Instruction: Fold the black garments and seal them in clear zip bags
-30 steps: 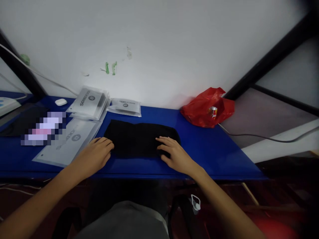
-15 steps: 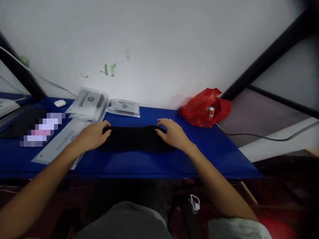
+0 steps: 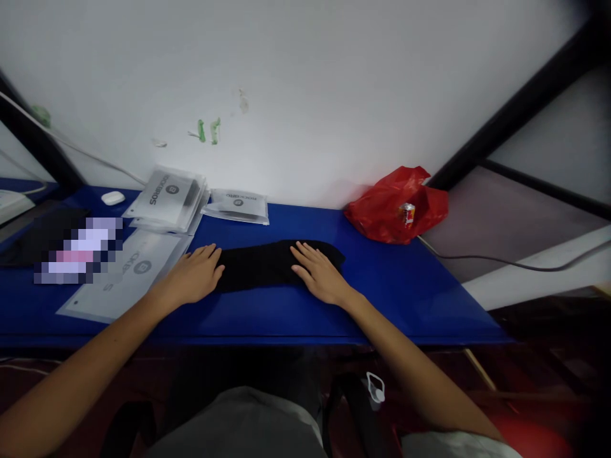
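A long black piece of cloth [image 3: 258, 266], shaped like a sleeve, lies flat across the blue table. My left hand [image 3: 200, 275] rests on its left end with the fingers stretched out, hiding that end. On the right part of the cloth, my right hand [image 3: 321, 273] lies flat with fingers spread, and the rounded right end shows beyond it. Neither hand grips the cloth. Beside my left forearm lies a flat translucent zip bag [image 3: 121, 270] with dark lettering.
Behind my left hand sit stacked zip bags [image 3: 167, 198] and a single zip bag [image 3: 238, 207]. A red plastic bag [image 3: 386, 207] stands at the back right. A pixelated device [image 3: 81, 248] and a small white case [image 3: 113, 198] are at the left. The table's front edge [image 3: 267, 339] is close to me.
Both hands have gone from holding the cloth at its ends to lying flat on it. The cloth now lies smoother, its right end uncovered and slightly farther right.
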Demonstrator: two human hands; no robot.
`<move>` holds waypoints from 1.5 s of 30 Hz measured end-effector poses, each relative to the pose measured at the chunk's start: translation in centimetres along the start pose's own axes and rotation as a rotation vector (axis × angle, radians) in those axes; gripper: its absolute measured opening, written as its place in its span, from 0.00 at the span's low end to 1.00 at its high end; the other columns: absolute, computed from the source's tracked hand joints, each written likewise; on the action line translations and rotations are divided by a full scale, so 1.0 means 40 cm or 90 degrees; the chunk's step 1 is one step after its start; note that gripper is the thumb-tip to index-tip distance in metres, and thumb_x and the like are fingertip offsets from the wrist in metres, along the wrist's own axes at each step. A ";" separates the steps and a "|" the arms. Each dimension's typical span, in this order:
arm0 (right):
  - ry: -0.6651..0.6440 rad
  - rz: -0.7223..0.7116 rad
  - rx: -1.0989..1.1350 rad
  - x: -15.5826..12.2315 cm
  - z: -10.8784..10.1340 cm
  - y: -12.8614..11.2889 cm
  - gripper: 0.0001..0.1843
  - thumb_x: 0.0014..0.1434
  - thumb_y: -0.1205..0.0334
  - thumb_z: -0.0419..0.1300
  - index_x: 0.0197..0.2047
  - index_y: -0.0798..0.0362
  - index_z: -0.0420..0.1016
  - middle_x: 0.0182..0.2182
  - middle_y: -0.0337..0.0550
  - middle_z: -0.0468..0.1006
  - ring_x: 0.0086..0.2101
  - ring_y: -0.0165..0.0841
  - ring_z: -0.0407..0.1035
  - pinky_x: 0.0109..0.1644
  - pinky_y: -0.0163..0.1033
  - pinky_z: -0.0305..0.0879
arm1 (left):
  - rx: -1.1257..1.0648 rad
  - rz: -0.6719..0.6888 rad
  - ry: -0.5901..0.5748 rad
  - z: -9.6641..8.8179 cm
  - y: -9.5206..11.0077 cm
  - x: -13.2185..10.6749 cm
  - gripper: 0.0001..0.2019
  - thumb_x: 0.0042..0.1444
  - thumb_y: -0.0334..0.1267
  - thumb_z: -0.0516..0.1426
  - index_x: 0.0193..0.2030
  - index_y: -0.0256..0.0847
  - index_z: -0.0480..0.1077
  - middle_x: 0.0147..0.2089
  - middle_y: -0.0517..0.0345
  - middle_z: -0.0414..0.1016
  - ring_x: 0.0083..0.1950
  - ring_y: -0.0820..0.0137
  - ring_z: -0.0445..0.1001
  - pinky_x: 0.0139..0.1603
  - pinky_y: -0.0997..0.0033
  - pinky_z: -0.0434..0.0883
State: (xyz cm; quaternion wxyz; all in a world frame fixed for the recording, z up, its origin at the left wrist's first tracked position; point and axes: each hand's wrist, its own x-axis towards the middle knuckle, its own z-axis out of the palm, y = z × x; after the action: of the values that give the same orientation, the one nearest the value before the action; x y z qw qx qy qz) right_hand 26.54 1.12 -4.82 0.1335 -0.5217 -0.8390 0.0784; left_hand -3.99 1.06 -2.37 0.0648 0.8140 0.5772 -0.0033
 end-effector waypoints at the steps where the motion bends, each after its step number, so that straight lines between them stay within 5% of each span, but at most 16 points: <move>1: 0.008 0.009 -0.005 0.001 -0.003 0.016 0.31 0.66 0.45 0.39 0.67 0.50 0.54 0.66 0.49 0.54 0.65 0.42 0.45 0.67 0.57 0.46 | -0.007 0.007 0.002 -0.007 0.000 -0.004 0.28 0.62 0.44 0.40 0.63 0.28 0.60 0.65 0.38 0.60 0.65 0.51 0.58 0.60 0.51 0.60; 7: 0.009 0.081 -0.071 0.018 -0.026 0.089 0.29 0.65 0.49 0.46 0.64 0.55 0.61 0.64 0.53 0.58 0.64 0.44 0.50 0.67 0.56 0.47 | -0.065 0.014 -0.011 -0.037 -0.003 -0.033 0.25 0.56 0.49 0.47 0.53 0.33 0.68 0.51 0.41 0.71 0.53 0.52 0.69 0.49 0.57 0.66; 13: 0.018 0.060 -0.062 0.051 -0.046 0.131 0.26 0.63 0.53 0.51 0.60 0.57 0.67 0.60 0.55 0.66 0.60 0.44 0.60 0.63 0.51 0.57 | -0.182 -0.086 -0.126 -0.062 0.012 -0.060 0.22 0.49 0.58 0.53 0.39 0.40 0.70 0.37 0.50 0.76 0.37 0.58 0.74 0.31 0.66 0.64; 18: 0.051 0.045 -0.059 0.063 -0.038 0.137 0.21 0.62 0.56 0.52 0.56 0.53 0.71 0.55 0.51 0.72 0.57 0.43 0.64 0.60 0.52 0.61 | -0.217 -0.069 -0.128 -0.067 0.030 -0.086 0.16 0.52 0.53 0.52 0.30 0.41 0.66 0.29 0.55 0.74 0.31 0.63 0.73 0.29 0.68 0.62; 24: 0.068 0.041 -0.070 0.046 -0.057 0.081 0.17 0.60 0.60 0.55 0.50 0.54 0.74 0.49 0.50 0.77 0.49 0.44 0.70 0.52 0.52 0.68 | -0.289 -0.119 0.009 -0.078 0.002 -0.069 0.13 0.54 0.47 0.50 0.38 0.40 0.65 0.33 0.54 0.75 0.34 0.63 0.74 0.34 0.66 0.67; 30: 0.133 -0.020 0.025 0.020 -0.063 -0.008 0.16 0.58 0.56 0.58 0.49 0.50 0.74 0.45 0.46 0.78 0.45 0.41 0.72 0.49 0.50 0.69 | -0.214 -0.202 0.176 -0.130 -0.050 -0.025 0.14 0.51 0.46 0.52 0.41 0.41 0.69 0.36 0.53 0.76 0.37 0.62 0.75 0.36 0.66 0.68; 35: 0.135 -0.155 0.109 0.006 -0.044 -0.033 0.13 0.58 0.57 0.59 0.46 0.50 0.76 0.49 0.48 0.76 0.49 0.39 0.70 0.53 0.50 0.67 | -0.181 -0.198 0.160 -0.171 -0.041 -0.001 0.13 0.50 0.45 0.54 0.38 0.40 0.71 0.34 0.54 0.76 0.35 0.62 0.74 0.35 0.66 0.68; 40: 0.083 -0.150 0.126 0.003 -0.028 -0.035 0.13 0.58 0.59 0.59 0.46 0.50 0.76 0.46 0.48 0.78 0.48 0.38 0.71 0.53 0.48 0.68 | -0.244 -0.187 0.124 -0.201 0.008 0.031 0.14 0.49 0.44 0.57 0.39 0.39 0.72 0.36 0.52 0.77 0.38 0.61 0.75 0.35 0.66 0.70; 45: 0.075 -0.143 0.133 0.000 -0.028 -0.030 0.13 0.58 0.60 0.59 0.47 0.50 0.76 0.47 0.48 0.77 0.49 0.39 0.70 0.54 0.49 0.67 | -0.457 -0.007 0.077 -0.172 0.089 0.046 0.22 0.56 0.50 0.53 0.54 0.41 0.66 0.42 0.54 0.77 0.40 0.66 0.76 0.41 0.66 0.72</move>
State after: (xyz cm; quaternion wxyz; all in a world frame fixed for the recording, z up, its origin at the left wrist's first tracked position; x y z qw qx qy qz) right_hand 25.86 0.59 -3.41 0.2442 -0.4112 -0.8701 0.1190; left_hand -0.52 2.40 4.66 0.3123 0.7348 0.5489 0.2474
